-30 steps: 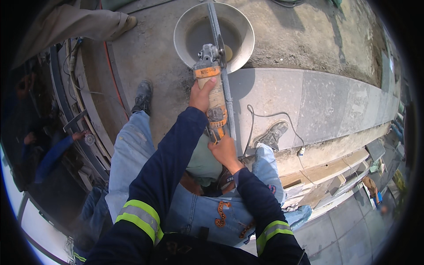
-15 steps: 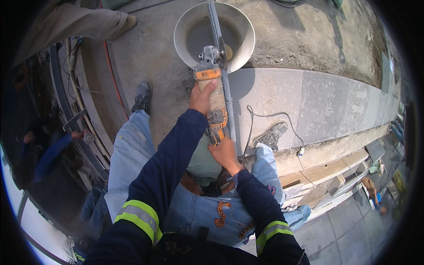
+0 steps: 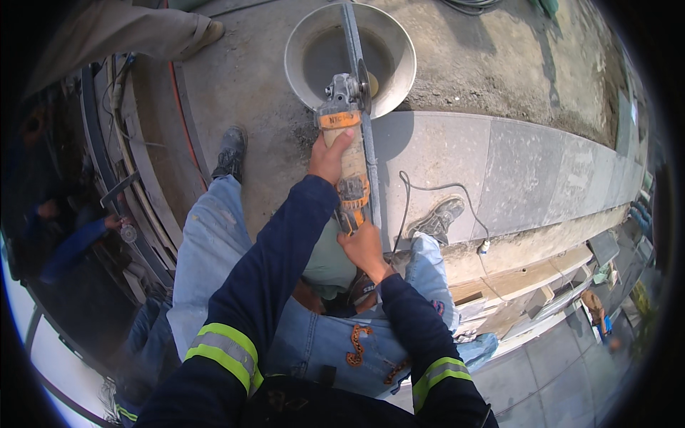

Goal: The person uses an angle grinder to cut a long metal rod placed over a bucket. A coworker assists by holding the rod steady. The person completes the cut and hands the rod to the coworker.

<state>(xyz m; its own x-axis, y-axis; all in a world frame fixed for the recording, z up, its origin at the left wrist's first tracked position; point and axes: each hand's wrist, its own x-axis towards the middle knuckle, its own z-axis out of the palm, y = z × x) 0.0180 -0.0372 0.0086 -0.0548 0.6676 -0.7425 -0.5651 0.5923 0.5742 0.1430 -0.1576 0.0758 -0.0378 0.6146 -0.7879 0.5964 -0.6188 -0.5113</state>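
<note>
An orange and grey angle grinder (image 3: 352,171), coated in pale dust, points away from me. My left hand (image 3: 330,157) is closed round its body just behind the head. Farther back, my right hand (image 3: 364,250) wraps the rear of the tool. The thin disc (image 3: 364,87) stands on edge at the right of the head, against or just beside a long narrow grey strip of stone-like material (image 3: 371,167); exact contact is unclear. The strip's far end reaches over a round metal basin (image 3: 293,71) with greyish contents. Below the grinder a green cloth-like thing (image 3: 330,265) shows between my legs.
Pale slabs (image 3: 442,153) run along the right, with a dark cable (image 3: 446,186) looping over them near my boot (image 3: 441,216). Boards (image 3: 524,277) lie lower right. Another person's leg (image 3: 160,32) stands far left; a co-worker's hand (image 3: 113,222) is near a small round tool (image 3: 128,232).
The view has shifted slightly. My hands keep the same hold on the grinder. At the left, the co-worker's hand and small round tool have moved left and a little down.
</note>
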